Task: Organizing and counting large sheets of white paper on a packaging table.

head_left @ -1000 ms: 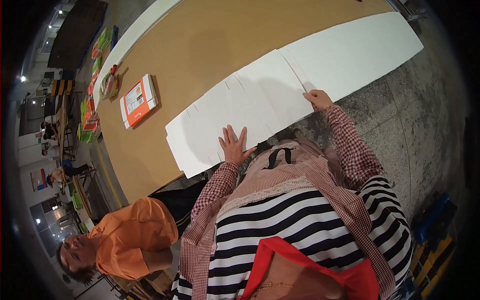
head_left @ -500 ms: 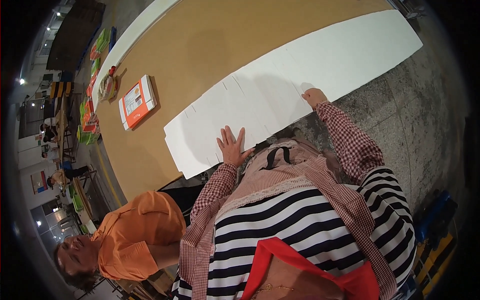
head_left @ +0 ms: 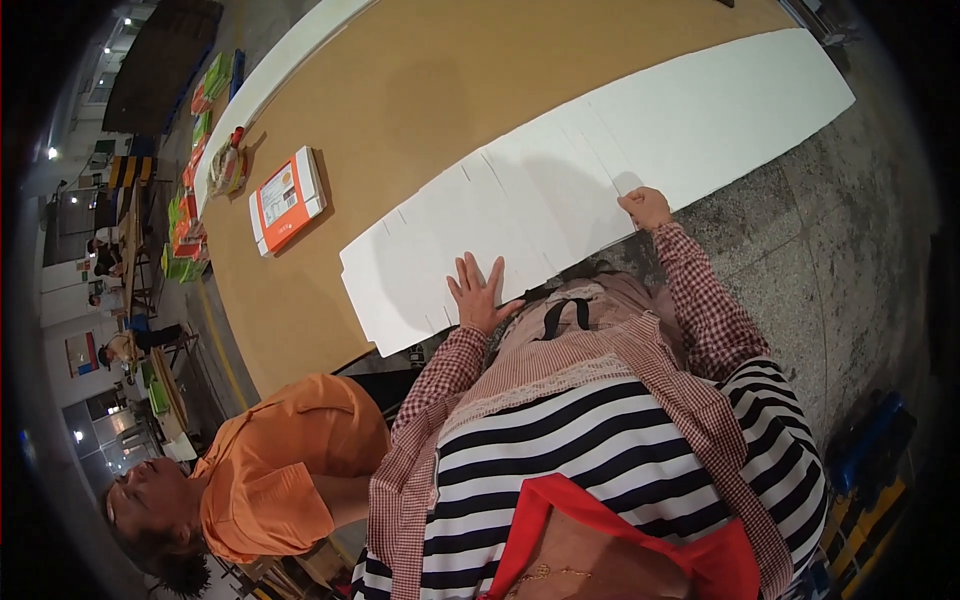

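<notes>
"Start at the left. What's there?"

"Well left of both hands, a person in an orange short-sleeved shirt. Up and left of the left hand, a small bagged bundle, then a flat orange-and-white box, both on a broad brown tabletop."

"And the grip?"

"The left hand lies fingers spread on a long white card sheet with thin slits, gripping nothing. To its right, the right hand has its fingers bent in at a crosswise line in the white; I can't tell whether they pinch an edge or only press."

"Right of that?"

"A broad, plain white card panel. Whether it's a separate piece, I can't tell."

"How would you handle it well?"

"I'd press the left palm evenly, clear of the slits so they don't tear, and let the right fingers follow that line gently, since a hard tug could skew the card."

"Which way does the slitted sheet point?"

"Its long axis slants from an end below and left of the left hand up toward the right hand. The slits run across that axis."
</notes>
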Available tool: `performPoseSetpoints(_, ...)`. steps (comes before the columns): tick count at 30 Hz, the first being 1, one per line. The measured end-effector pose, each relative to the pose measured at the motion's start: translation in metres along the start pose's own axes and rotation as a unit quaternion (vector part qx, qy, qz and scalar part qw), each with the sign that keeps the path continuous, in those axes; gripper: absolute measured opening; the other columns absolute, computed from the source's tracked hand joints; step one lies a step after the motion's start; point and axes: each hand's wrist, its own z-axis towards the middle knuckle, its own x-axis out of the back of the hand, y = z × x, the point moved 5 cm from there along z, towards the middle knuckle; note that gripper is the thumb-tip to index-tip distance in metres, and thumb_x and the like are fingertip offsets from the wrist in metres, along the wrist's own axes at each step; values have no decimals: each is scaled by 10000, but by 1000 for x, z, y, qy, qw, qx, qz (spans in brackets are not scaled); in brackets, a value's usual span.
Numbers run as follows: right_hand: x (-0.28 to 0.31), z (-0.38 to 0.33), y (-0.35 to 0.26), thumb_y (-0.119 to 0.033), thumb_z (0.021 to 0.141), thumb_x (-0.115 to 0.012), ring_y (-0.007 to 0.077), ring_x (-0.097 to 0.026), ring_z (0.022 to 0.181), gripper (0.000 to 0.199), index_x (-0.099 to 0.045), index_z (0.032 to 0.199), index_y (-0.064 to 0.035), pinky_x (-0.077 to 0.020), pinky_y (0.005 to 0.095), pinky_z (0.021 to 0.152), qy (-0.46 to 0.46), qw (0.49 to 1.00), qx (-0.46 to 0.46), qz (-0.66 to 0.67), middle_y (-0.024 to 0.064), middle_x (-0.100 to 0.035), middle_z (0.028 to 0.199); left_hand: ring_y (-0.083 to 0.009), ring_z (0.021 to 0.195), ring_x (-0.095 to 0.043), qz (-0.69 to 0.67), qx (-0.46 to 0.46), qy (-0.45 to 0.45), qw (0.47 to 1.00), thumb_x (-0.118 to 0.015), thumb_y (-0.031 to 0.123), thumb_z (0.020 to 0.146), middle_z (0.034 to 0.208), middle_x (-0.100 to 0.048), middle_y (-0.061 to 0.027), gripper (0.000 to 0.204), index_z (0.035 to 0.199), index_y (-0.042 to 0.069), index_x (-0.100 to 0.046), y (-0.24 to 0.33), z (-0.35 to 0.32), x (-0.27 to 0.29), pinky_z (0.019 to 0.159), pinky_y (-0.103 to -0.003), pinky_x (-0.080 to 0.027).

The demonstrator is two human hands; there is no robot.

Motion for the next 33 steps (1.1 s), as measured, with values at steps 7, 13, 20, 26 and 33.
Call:
performPoseSetpoints(7, -13, 18, -7, -358, 873, -608, 225, -590, 580, 387, -642, 764, 11, -479, 365, 613, -98, 979, 85, -154, 101, -598, 626, -464, 1420, 9, -10, -7, 22, 1000, -668, 663, 709, 1534, 24, -287, 1008, 1507, 313, -159, 0, 0, 0, 1060, -682, -122)
performPoseSetpoints(13, -21, 23, -11, -365, 874, -601, 295, -632, 755, 369, -675, 825, -7, -483, 418, 704, -95, 965, 53, -238, 160, -659, 777, -455, 1423, -2, 30, 12, -16, 999, -775, 527, 686, 1536, 6, -270, 1039, 1503, 321, -168, -6, 0, -6, 1066, -671, -137)
performPoseSetpoints(20, -15, 8, -10, -308, 847, -647, 293, -618, 733, 305, -657, 803, -6, -488, 396, 688, 5, 973, 115, -199, 134, -650, 768, -452, 1423, -8, -5, -4, 3, 1000, -647, 677, 715, 1543, 30, -266, 982, 1502, 319, -182, -3, -2, 2, 1071, -661, -120)
performPoseSetpoints(26, -5, -11, 0, -137, 789, -727, 129, -586, 614, 161, -641, 837, -9, -491, 272, 583, 128, 988, 88, -23, 43, -631, 690, -417, 1411, -135, -38, -21, 23, 999, -560, 763, 713, 1530, -135, -245, 976, 1493, 275, -235, -15, 0, 11, 1040, -636, -193)
performPoseSetpoints(33, -19, 3, 0, -234, 793, -719, 170, -591, 600, 228, -662, 811, -13, -512, 334, 631, -50, 991, -68, 101, 50, -612, 652, -401, 1400, -178, 7, -3, 19, 1000, -576, 746, 718, 1521, -180, -227, 973, 1491, 256, -245, -18, -1, 8, 1031, -619, -218)
